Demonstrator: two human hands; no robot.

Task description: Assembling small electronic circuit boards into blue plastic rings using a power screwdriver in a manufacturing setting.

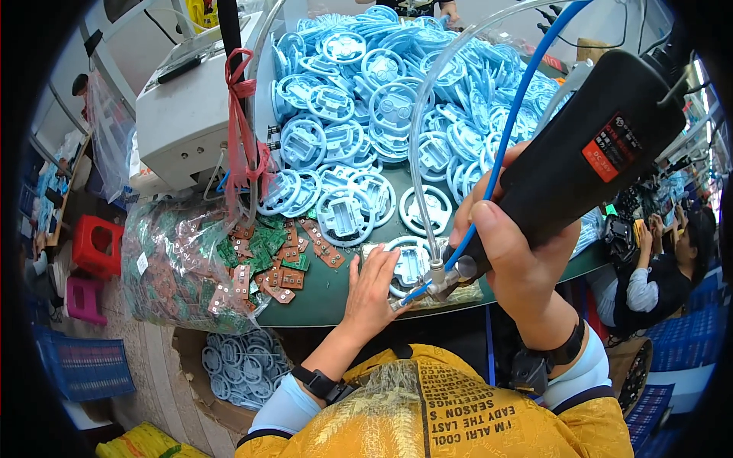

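Gripping black electric screwdriver point(588, 153), right hand point(511, 252) is clenching it; left hand point(374, 290) is pressing, fingers flat, on near blue toy wheel point(408, 263).

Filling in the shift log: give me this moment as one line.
left hand: steadies wheel part | right hand: holds black power screwdriver, tip down | table: blue wheel pile, circuit boards

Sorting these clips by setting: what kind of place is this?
Most likely a toy or electronics assembly workshop. A heap of light blue plastic wheel parts covers the green table, small circuit boards spill from a clear bag, and the right hand grips a black powered screwdriver fed by hoses.
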